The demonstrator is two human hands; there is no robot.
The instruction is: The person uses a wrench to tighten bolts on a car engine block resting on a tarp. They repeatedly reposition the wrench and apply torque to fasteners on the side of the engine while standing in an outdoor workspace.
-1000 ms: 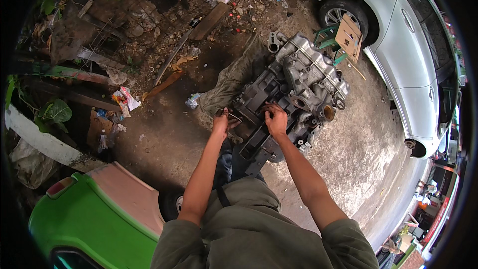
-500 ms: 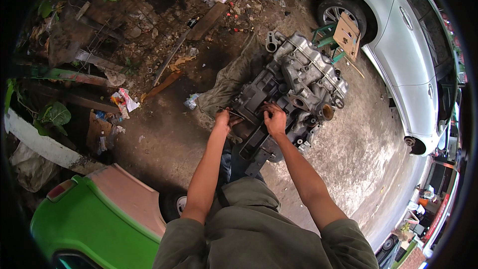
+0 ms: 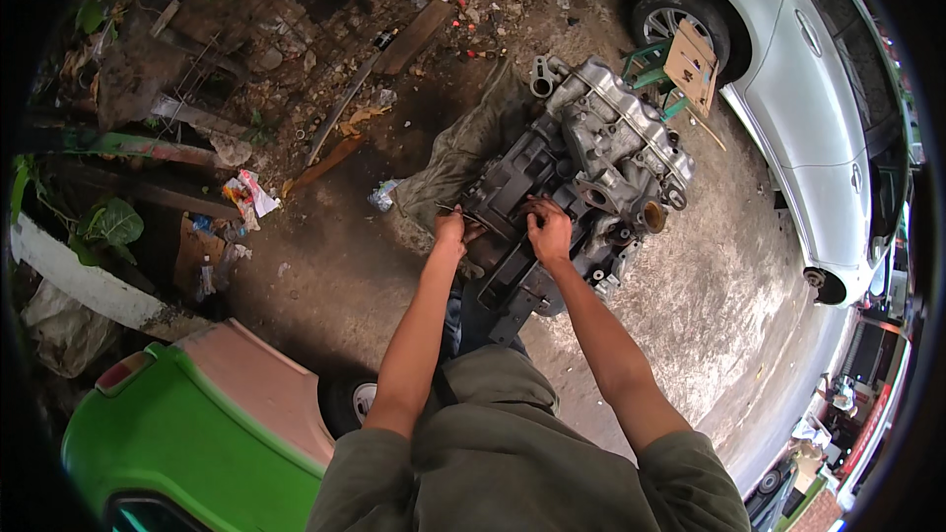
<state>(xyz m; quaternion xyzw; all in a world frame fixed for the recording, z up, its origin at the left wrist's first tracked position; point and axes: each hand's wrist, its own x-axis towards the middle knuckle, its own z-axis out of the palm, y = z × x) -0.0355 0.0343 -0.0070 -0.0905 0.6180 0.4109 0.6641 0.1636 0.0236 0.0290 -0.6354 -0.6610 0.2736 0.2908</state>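
A large engine [image 3: 512, 182] lies on its side before me, with a dark block and a silver ribbed cover [image 3: 616, 103] on its far right. At its near left edge my left hand [image 3: 450, 229] is closed around a thin dark rod-like tool [image 3: 446, 207], whose end sticks out above the fingers. My right hand [image 3: 549, 231] rests over the middle of the block with its fingers curled down against it. What those fingertips pinch, if anything, is hidden. A flat dark bracket [image 3: 513, 318] juts from the engine's near side.
A grey cloth [image 3: 458, 163] lies beside the engine on the left. Beyond it stands a green stool [image 3: 645, 69] with a cardboard piece [image 3: 691, 67] on it. A silver car [image 3: 793, 108] is at right, a green car body [image 3: 197, 424] at lower left. Litter and planks [image 3: 414, 37] cover the far ground.
The whole view has shifted slightly. Both hands keep nearly the same places on the engine, with only small finger and wrist movement.
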